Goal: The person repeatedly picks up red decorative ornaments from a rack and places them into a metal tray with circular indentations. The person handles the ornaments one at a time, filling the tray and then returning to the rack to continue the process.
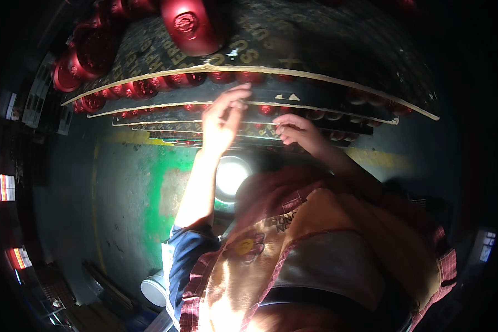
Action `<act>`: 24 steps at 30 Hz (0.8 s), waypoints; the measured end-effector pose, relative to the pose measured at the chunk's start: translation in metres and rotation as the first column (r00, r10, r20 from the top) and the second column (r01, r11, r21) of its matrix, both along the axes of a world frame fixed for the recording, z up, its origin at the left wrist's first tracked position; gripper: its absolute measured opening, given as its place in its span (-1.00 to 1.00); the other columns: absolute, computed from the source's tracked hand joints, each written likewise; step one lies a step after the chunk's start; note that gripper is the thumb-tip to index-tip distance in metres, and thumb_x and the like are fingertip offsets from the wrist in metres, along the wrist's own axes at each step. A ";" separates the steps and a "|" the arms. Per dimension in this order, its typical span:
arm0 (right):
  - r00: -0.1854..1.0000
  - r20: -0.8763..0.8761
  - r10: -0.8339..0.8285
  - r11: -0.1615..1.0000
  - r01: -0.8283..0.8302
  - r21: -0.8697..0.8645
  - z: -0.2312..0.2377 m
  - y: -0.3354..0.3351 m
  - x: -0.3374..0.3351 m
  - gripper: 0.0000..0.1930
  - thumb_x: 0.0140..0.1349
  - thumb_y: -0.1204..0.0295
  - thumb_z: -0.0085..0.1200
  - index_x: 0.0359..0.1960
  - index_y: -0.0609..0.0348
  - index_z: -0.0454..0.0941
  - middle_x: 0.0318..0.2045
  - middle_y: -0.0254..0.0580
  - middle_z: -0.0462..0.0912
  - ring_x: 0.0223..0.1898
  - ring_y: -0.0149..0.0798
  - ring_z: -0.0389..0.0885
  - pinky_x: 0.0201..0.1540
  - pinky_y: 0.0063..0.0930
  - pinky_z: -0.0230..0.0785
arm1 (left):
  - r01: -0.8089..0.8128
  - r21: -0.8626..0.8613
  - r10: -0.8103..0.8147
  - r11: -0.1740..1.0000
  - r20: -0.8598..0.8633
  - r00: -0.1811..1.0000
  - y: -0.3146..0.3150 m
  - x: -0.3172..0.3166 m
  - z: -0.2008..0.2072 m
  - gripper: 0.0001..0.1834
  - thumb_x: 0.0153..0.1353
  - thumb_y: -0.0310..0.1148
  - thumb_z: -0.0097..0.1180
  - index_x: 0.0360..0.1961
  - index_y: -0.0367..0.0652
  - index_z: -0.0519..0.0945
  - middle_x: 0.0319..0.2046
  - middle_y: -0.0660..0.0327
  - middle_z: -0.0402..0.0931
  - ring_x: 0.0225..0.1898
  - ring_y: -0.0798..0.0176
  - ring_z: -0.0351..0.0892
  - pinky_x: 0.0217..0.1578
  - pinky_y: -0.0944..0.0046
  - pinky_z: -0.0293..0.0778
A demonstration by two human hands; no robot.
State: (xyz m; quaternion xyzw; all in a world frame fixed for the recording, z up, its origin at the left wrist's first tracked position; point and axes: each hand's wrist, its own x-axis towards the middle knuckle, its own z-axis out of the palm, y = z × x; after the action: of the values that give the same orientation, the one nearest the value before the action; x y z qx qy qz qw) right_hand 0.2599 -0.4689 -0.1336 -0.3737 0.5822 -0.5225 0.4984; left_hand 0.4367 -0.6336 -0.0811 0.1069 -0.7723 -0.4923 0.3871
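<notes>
My left hand (224,119) is raised in front of the stacked dark boards, its fingers loosely bent and apart, with nothing seen in them. Its fingertips come near the row of red round pieces below the top board (315,58). To the right and slightly lower, my right hand (299,133) reaches leftward with fingers parted and a little curled, also with nothing visible in it. A large glossy red jar-like vessel (188,27) with a raised round emblem lies or stands on the top board. Whether either hand touches a board cannot be made out.
More red vessels (94,52) crowd the top board's left end. Lower boards (310,102) carry further rows of red pieces. Below my hands are a bright round surface (232,176) and a green-marked floor (155,193). A pale round container (154,290) stands at lower left.
</notes>
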 end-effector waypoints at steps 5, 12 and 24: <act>1.000 0.022 0.008 0.998 -0.007 -0.062 0.000 0.005 -0.008 -0.71 0.36 0.38 0.03 0.07 0.15 0.50 -0.21 -0.31 0.60 -0.22 -0.47 0.53 -0.13 -0.55 0.46 | -0.046 0.010 0.043 0.999 0.186 0.982 0.016 -0.040 0.004 -0.66 0.23 -0.62 -0.01 0.02 -0.17 0.59 0.20 0.16 0.48 -0.19 0.41 0.60 -0.12 0.41 0.50; 0.993 0.091 -0.075 0.995 0.080 -0.055 -0.007 0.031 -0.030 -0.70 0.34 0.41 0.02 0.09 0.16 0.49 -0.19 -0.32 0.60 -0.24 -0.48 0.53 -0.16 -0.56 0.45 | 0.010 0.033 -0.016 0.999 0.174 0.985 0.036 -0.050 0.009 -0.64 0.19 -0.66 0.01 0.00 -0.18 0.62 0.24 0.07 0.44 -0.16 0.36 0.61 -0.09 0.40 0.49; 0.970 0.242 0.003 0.975 0.051 -0.217 -0.015 0.063 -0.051 -0.73 0.31 0.45 0.03 0.02 0.23 0.49 -0.23 -0.31 0.55 -0.28 -0.49 0.50 -0.26 -0.59 0.42 | 0.096 -0.100 -0.059 0.990 0.321 0.945 0.091 -0.128 0.015 -0.64 0.20 -0.57 0.04 0.04 -0.16 0.59 0.15 0.06 0.51 -0.22 0.28 0.63 -0.16 0.33 0.54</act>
State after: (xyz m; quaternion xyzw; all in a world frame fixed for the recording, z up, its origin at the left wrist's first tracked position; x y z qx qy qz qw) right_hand 0.2085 -0.4059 -0.1486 -0.3535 0.4602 -0.6316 0.5141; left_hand 0.3092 -0.5430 -0.0665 0.1320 -0.8549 -0.4385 0.2436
